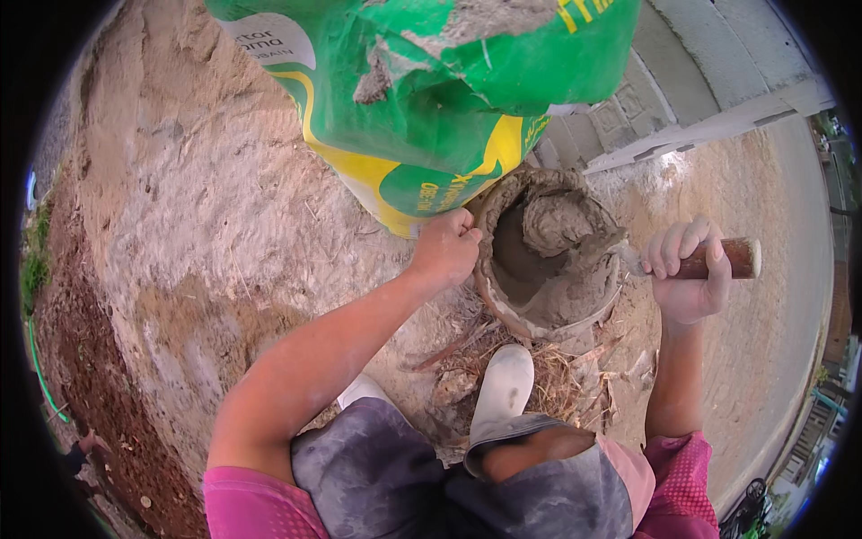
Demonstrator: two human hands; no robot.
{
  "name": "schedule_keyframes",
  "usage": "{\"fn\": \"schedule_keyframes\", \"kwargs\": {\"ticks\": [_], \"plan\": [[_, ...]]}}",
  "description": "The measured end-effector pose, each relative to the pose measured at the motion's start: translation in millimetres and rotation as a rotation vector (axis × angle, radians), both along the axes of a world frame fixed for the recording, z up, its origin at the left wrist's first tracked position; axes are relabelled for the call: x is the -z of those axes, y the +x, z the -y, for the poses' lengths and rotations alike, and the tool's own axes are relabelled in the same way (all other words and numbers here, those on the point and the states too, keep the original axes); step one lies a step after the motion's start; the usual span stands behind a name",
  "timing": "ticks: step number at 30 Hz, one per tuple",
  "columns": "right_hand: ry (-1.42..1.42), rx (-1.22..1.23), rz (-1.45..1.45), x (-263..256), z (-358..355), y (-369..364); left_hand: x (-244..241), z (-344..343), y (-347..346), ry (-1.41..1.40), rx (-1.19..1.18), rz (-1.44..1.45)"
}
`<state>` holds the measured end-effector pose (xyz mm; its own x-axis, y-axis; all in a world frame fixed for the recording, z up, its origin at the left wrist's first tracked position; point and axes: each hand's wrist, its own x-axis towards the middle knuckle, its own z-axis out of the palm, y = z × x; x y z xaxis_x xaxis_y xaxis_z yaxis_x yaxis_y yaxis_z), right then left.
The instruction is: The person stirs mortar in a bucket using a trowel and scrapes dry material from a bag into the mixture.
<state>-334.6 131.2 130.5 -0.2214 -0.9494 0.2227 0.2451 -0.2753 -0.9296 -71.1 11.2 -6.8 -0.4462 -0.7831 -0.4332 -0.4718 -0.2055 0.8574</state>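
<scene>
A round bucket point(479, 286) with a mortar-caked rim stands before me on the ground. Wet grey mortar point(562, 226) is heaped inside it, with a smooth hollow at the left. My left hand point(444, 248) is curled at the bucket's left rim, gripping it. In my right hand point(687, 266), to the right of the bucket, is the wooden handle of a trowel point(746, 259). Its metal shank points left over the rim, and the blade is hidden by mortar.
A large green and yellow mortar bag point(404, 128), smeared with mortar, stands behind the bucket. Grey concrete blocks point(700, 74) are stacked at upper right. Dry straw and bark point(559, 384) lie by my white boot point(505, 384). A green hose point(42, 377) curves along the far left.
</scene>
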Motion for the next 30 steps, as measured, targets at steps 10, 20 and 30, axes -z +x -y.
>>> {"fn": "schedule_keyframes", "kwargs": {"ticks": [10, 20, 30], "plan": [[0.201, 0.164, 0.13, 106.2, 66.1, 67.7, 1.2, -1.7, -9.3, 0.055, -0.026, -0.035], [0.178, -0.205, 0.079, 18.3, 19.4, 11.1, 6.7, -7.9, -13.2, -0.11, -0.042, 0.006], [0.234, 0.222, 0.101, 99.6, 60.9, 58.3, -0.2, -3.6, -15.2, -0.113, -0.02, 0.038]]}}
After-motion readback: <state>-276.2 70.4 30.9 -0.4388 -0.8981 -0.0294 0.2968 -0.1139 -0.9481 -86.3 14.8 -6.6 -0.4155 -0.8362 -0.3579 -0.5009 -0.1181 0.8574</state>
